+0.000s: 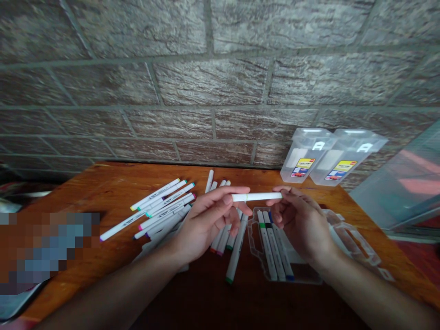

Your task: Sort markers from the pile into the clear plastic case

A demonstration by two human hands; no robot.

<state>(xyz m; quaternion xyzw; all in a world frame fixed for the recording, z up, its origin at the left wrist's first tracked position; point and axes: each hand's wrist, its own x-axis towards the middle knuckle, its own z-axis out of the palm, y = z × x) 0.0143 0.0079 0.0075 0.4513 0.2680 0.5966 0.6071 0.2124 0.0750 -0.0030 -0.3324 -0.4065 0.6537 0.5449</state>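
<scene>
A white marker (pixel 257 196) is held level above the table, one end in each hand. My left hand (pixel 209 215) pinches its left end between thumb and fingers. On the other end, the fingers of my right hand (pixel 302 220) are closed. Below my right hand lies an open clear plastic case (pixel 256 243) with a few markers (pixel 271 250) in it, showing green, black and blue bands. Several loose markers (pixel 237 247) lie under my left hand, and another spread of markers (pixel 165 204) with coloured ends is to its left, partly hidden by my wrist.
Two clear plastic cases (pixel 304 156) with yellow labels stand upright at the table's back right, against the stone-block wall (pixel 213 87). A blurred-out, dark-edged device (pixel 24 298) lies at the left. The wooden table (pixel 113 183) ends at the wall. A translucent bin (pixel 409 183) stands at right.
</scene>
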